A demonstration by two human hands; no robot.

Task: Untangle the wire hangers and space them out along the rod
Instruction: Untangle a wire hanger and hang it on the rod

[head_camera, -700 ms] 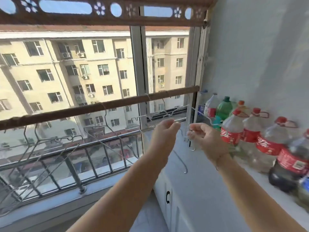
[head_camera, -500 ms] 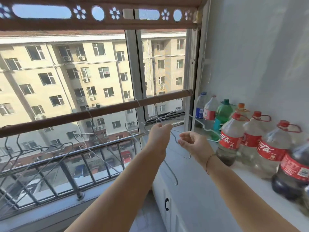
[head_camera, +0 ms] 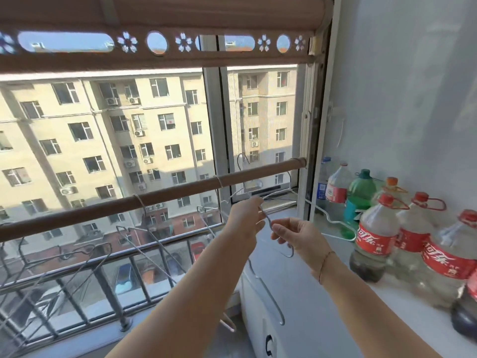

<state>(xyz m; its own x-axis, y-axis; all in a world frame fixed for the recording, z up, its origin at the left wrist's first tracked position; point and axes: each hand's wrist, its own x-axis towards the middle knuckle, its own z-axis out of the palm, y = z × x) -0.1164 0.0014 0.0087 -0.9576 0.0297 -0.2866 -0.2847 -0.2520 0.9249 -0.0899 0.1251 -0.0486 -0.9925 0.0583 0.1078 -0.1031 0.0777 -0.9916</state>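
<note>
Both hands meet below the rod [head_camera: 180,195]: left hand [head_camera: 245,219] and right hand [head_camera: 296,235] each pinch the same wire hanger [head_camera: 265,215] between them. More hangers [head_camera: 144,239] hang left of the left hand.

Cola bottles [head_camera: 374,239] with red caps line the white worktop [head_camera: 322,313] at the right, a green bottle [head_camera: 360,195] behind them. Through the window, a beige apartment block [head_camera: 116,140] fills the left.
</note>
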